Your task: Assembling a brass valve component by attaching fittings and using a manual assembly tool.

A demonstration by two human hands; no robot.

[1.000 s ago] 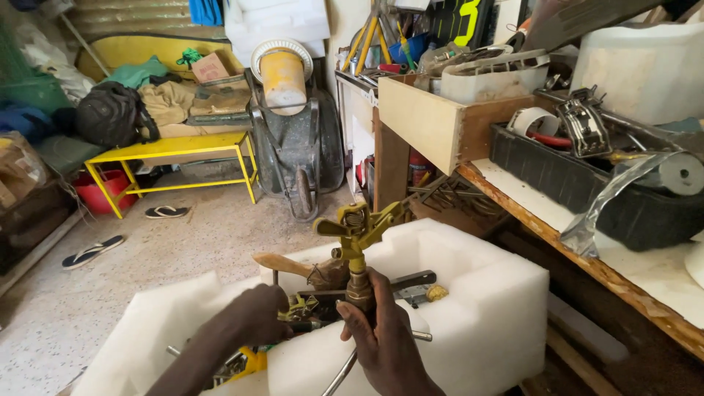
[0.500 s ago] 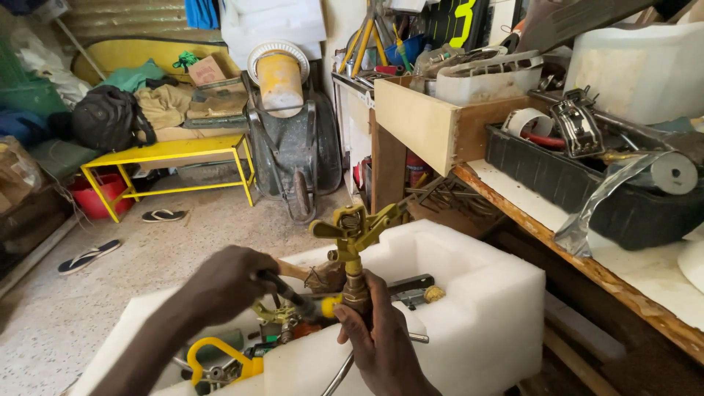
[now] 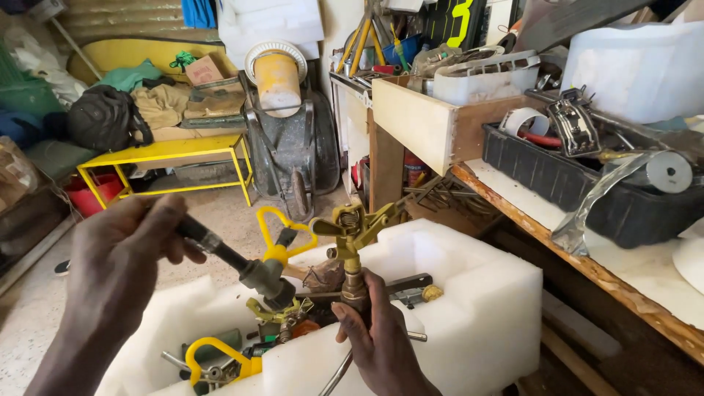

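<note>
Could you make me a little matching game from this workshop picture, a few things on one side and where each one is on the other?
Things:
1. brass sprinkler head
2. black pipe with yellow-handled valve
3. yellow bench
4. black tray

Places:
A. on the workbench
B. in the left hand
C. on the floor by the wall
D. in the right hand

Pairs: 1-D, 2-B, 3-C, 4-A

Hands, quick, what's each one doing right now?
Left hand: closed on a valve with a yellow handle.
Right hand: closed on a brass sprinkler.
</note>
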